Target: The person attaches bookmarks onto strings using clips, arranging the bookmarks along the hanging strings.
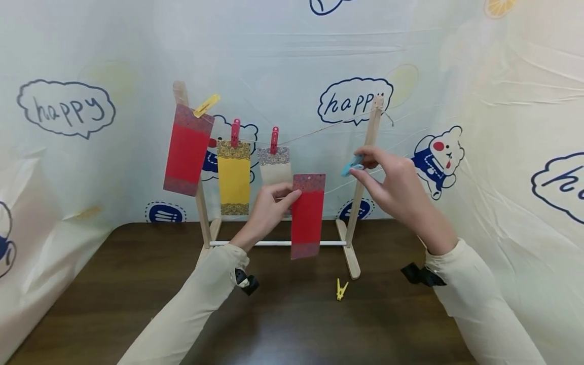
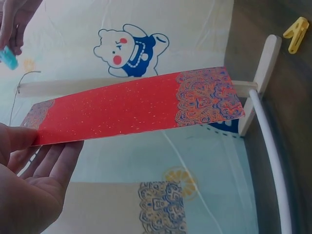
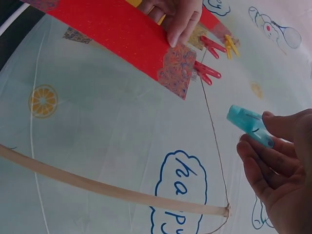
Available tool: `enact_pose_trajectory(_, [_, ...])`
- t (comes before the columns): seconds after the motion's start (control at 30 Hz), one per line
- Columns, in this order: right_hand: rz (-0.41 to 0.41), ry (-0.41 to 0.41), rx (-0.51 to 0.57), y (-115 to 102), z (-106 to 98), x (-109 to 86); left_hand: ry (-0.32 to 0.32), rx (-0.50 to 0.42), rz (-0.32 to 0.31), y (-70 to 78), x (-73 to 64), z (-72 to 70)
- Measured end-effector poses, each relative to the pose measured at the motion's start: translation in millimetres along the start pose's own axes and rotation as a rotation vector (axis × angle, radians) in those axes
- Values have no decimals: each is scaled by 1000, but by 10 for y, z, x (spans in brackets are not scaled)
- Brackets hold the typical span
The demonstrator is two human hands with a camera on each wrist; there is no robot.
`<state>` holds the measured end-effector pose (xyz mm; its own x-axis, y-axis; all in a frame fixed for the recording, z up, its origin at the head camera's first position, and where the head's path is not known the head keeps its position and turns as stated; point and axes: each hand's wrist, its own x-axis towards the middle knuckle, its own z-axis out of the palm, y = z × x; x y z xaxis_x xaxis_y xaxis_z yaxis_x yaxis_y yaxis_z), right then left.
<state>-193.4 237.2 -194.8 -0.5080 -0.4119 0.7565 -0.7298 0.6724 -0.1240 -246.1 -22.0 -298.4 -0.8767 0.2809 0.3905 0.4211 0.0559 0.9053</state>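
Note:
My left hand (image 1: 272, 206) pinches a red card (image 1: 306, 223) with patterned ends near its top left edge, thumb in front. The card hangs upright in front of the wooden stand, below the string (image 1: 315, 133). To the right, my right hand (image 1: 396, 183) pinches a light blue clothespin (image 1: 353, 165) between thumb and fingers, close to the stand's right post (image 1: 367, 137). In the right wrist view the blue clothespin (image 3: 249, 124) points toward the string, apart from it. A cream card (image 1: 275, 172) hangs partly hidden behind my left hand.
A yellow clothespin (image 1: 207, 105) holds another red card (image 1: 188, 152) at the left post. Red clothespins (image 1: 235, 133) hold the yellow card (image 1: 234, 177) and the cream card on the string. One loose yellow clothespin (image 1: 340, 290) lies on the dark table (image 1: 283, 309). A white rod (image 1: 269, 243) joins the stand's feet.

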Motion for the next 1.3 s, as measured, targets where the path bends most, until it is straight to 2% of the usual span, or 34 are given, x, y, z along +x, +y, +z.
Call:
enact_pose_trajectory(0.17, [17,2,0,23,6,116,-4,-2,4,-25,91,44])
enact_pose_trajectory(0.47, [3,-33,-33,-21,30,298,40,20,37,-107,217,119])
enact_pose_trajectory(0.7, [-16,-16,-39,-39,54,509,68,49,46,-42,328,173])
enact_pose_trajectory(0.87, [-46,-15,-47,-17,99,706,99,-29,24,39,441,201])
enact_pose_trajectory(1.0, [-57,-38,-48,-10,149,845,118,-82,-26,108,502,220])
enact_pose_trajectory(1.2, [-33,-105,-63,-7,216,1020,165,-149,-59,170,573,214])
enact_pose_trajectory(1.3, [3,-151,-73,3,242,1066,177,-140,-61,179,596,220])
